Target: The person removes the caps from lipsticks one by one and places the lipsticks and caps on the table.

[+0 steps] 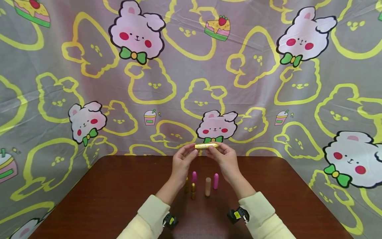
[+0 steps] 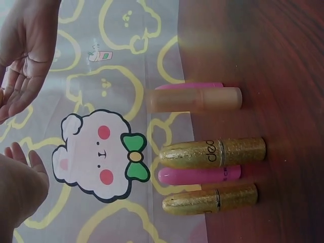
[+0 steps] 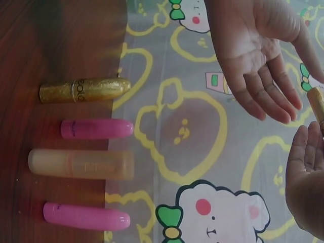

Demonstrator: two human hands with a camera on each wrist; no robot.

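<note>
A slim gold lipstick (image 1: pixel 206 145) is held level above the far part of the table. My left hand (image 1: pixel 182 162) holds its left end between thumb and fingers. At the other end, my right hand (image 1: pixel 224 159) pinches the tapered side, its thumb in front. In the right wrist view only part of this lipstick (image 3: pixel 317 104) shows at the edge, between both hands. Standing below on the table are two more gold lipsticks (image 2: pixel 212 153), two pink tubes (image 3: pixel 96 128) and a beige tube with a see-through cover (image 3: pixel 81 163).
The dark reddish-brown table (image 1: pixel 119 186) reaches back to a grey cloth (image 1: pixel 173 69) printed with rabbits and yellow outlines. The upright tubes stand grouped between my forearms. A small black device (image 1: pixel 237 215) is strapped at the right cuff, and a similar one (image 1: pixel 170 220) at the left.
</note>
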